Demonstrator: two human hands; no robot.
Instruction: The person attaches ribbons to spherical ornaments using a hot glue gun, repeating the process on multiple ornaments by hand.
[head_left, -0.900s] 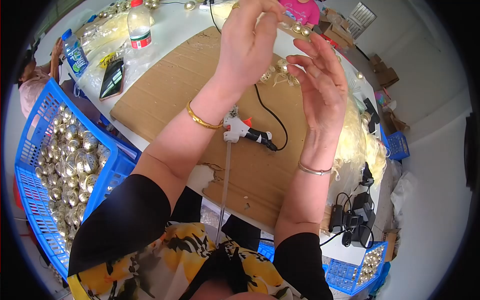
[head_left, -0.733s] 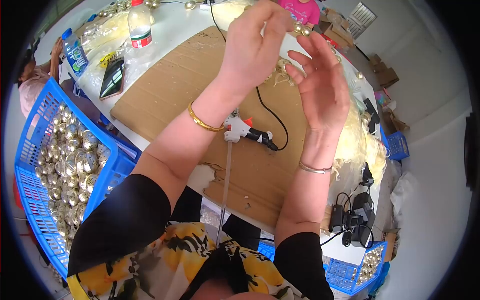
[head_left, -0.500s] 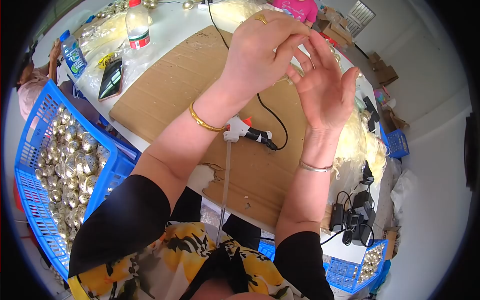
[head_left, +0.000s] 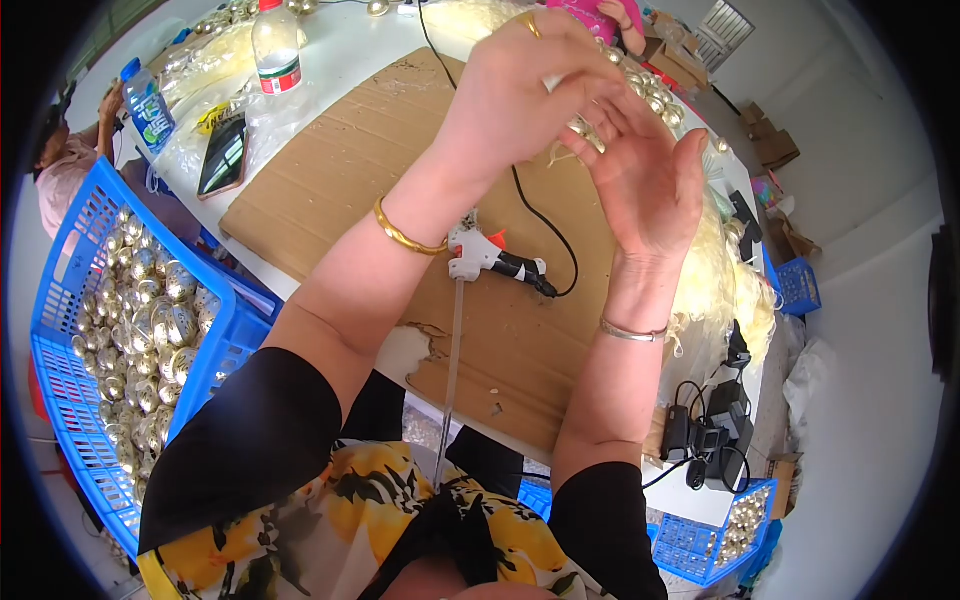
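Note:
Both my hands are raised over the table, touching near the fingertips. My left hand, above a gold bangle, has its thumb and fingers bent together at the right hand's fingers; anything small between them is hidden. My right hand, with a silver bangle, turns its palm toward me, thumb standing apart and fingers reaching to the left hand. Below them a white and black glue gun lies on the cardboard sheet, a long clear glue stick jutting from it toward me.
At left stands a blue basket of shiny gold balls. A phone, blue-labelled bottle and red-capped bottle stand or lie at the table's left. Black adapters and pale stringy bundles lie right. Two people sit nearby.
My left hand has shifted slightly down, its fingers moving over the right hand's fingers. Across the table, the person in pink has brought an arm into view.

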